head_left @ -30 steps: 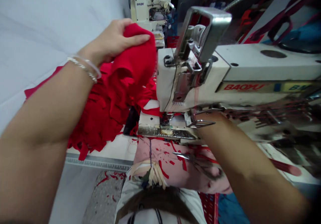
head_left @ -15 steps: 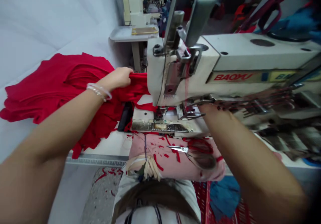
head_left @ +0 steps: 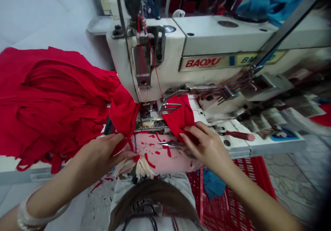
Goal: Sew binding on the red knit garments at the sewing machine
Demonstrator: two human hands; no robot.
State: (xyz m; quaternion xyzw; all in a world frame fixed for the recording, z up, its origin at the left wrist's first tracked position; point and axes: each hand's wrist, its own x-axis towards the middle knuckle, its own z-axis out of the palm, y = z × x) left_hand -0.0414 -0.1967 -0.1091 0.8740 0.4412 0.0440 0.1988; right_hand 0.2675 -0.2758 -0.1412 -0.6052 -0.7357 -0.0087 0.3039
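The red cloth (head_left: 181, 115) is plain and bright, soft enough to fold and curl, and shows left and right of the needle area of a white sewing machine (head_left: 207, 34); whether it is one piece cannot be told. The left hand (head_left: 103, 153) has its grip closed on the near edge at left, thumb below. The right hand (head_left: 208, 144) pinches the near corner at right. A red heap (head_left: 64, 103) of similar fabric covers the left of the desk (head_left: 269, 147). The machine's nameplate (head_left: 204, 62) reads "BAOYU" in red; beside it, a yellow label (head_left: 244, 59) starts "BM", the rest partly hidden by a bar (head_left: 284, 30).
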